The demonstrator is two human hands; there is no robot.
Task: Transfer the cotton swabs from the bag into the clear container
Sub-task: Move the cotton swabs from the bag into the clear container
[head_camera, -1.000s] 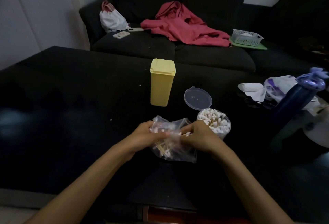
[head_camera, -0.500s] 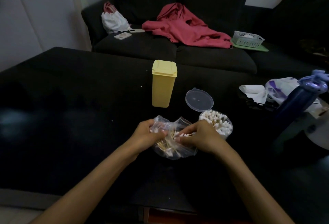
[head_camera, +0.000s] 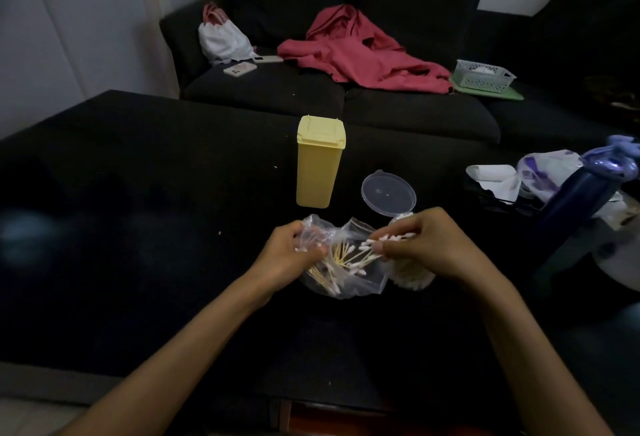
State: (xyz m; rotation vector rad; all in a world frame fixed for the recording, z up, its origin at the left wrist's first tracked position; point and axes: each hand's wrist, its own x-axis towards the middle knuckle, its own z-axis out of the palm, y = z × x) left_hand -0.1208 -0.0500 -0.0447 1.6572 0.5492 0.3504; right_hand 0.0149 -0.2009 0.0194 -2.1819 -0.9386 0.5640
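Plastic bag [head_camera: 346,276], one clear container [head_camera: 414,278], two hands, several swabs [head_camera: 367,252]

Left hand [head_camera: 289,251] gripped crumpled clear plastic bag [head_camera: 346,274] on black table [head_camera: 138,227]. Right hand [head_camera: 427,247] pinched bunch of white-tipped cotton swabs [head_camera: 372,250] before round clear container [head_camera: 414,278], hinged lid [head_camera: 388,193] upright.

I can read no text, label, brand or number anywhere from here; the purple marks on the plastic bag [head_camera: 543,172] at right are too blurred.
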